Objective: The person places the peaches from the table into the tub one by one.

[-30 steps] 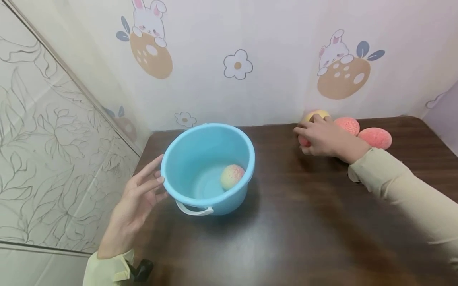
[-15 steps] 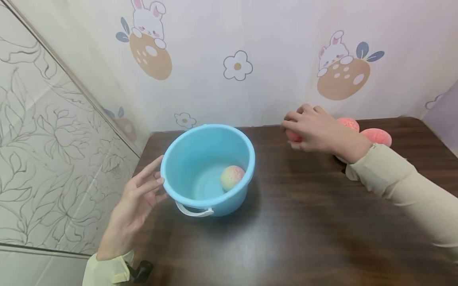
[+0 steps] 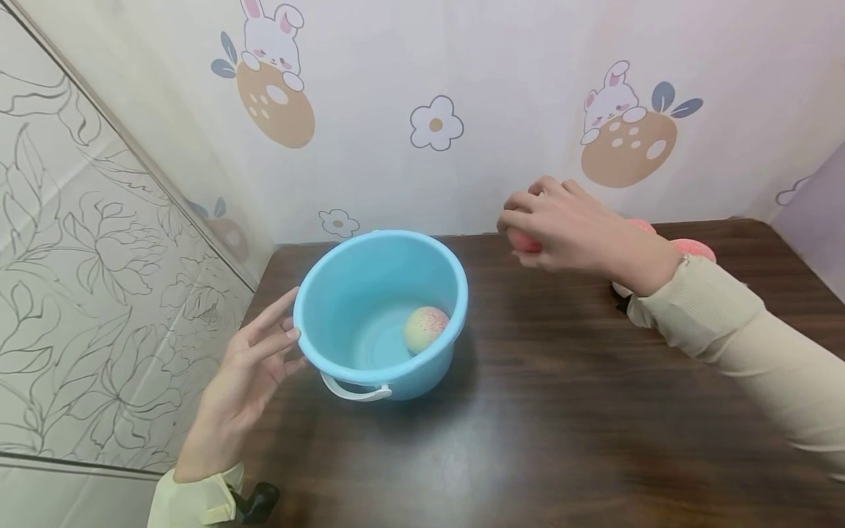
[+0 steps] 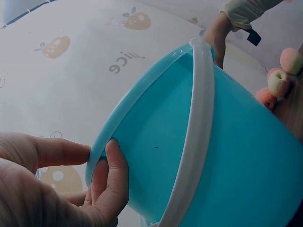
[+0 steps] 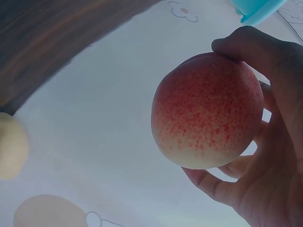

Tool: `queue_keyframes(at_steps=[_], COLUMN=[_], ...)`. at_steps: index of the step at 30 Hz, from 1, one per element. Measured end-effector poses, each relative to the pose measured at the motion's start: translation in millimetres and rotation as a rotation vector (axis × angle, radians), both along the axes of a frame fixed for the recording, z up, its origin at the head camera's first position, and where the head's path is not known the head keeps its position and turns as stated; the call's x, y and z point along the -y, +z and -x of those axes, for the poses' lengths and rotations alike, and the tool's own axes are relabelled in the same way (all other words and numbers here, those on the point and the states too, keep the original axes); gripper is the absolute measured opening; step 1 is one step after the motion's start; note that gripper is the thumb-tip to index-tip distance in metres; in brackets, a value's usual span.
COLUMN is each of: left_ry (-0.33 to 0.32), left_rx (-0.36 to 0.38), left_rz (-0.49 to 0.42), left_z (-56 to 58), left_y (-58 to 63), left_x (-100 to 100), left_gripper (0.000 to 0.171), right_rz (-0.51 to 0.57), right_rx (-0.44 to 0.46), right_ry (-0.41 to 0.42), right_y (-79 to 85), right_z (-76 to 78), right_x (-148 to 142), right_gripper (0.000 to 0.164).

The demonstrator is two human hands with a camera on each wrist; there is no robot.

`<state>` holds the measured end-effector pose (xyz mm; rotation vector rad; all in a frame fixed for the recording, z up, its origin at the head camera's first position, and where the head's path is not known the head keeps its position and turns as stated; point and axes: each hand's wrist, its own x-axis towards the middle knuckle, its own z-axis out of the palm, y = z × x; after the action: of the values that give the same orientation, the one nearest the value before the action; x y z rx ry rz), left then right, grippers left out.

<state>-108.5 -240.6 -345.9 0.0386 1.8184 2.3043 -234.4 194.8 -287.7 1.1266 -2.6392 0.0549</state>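
Note:
A light blue bucket (image 3: 422,375) stands at the middle left of the dark wooden table, its mouth towards me. My left hand (image 3: 247,370) pinches its left rim, thumb and fingers on either side, as the left wrist view shows. One pale yellow and pink peach (image 3: 425,329) lies inside the bucket. To the right, my right hand (image 3: 571,231) grips another peach (image 5: 207,112), red-speckled with a pale underside, up off the table near the wall. In the head view the fingers cover most of that peach. The bucket's white handle (image 4: 191,142) hangs down at the front.
Several more peaches (image 4: 279,84) sit at the back right, partly hidden behind my right forearm in the head view; one pink peach (image 3: 693,250) shows past it. A wall with rabbit prints (image 3: 515,110) borders the back. A flower-patterned panel (image 3: 99,279) rises on the left.
My right hand has lifted a peach from the group at the back right and carried it left towards the bucket. The left hand has stayed on the rim.

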Motion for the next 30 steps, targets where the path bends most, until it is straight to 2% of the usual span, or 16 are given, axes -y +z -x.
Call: queue_keyframes(at_steps=[9, 23, 30], left_ry=[-0.004, -0.022, -0.018], left_rx=[-0.002, -0.014, -0.012], left_rz=[0.003, -0.046, -0.031], left_z=[0.5, -2.6, -1.3], left_y=[-0.2, -1.1, -0.6], left_x=[-0.9, 0.0, -0.9], left_gripper=[0.062, 0.062, 0.063], right_rz=[0.013, 0.017, 0.021], right_rx=[-0.003, -0.005, -0.007], right_ry=[0.026, 0.067, 0.086], right_y=[10.9, 25.8, 32.6], right_z=[-1.0, -7.9, -9.3], right_x=[6.4, 24.4, 31.9], right_gripper=[0.031, 0.030, 0.031])
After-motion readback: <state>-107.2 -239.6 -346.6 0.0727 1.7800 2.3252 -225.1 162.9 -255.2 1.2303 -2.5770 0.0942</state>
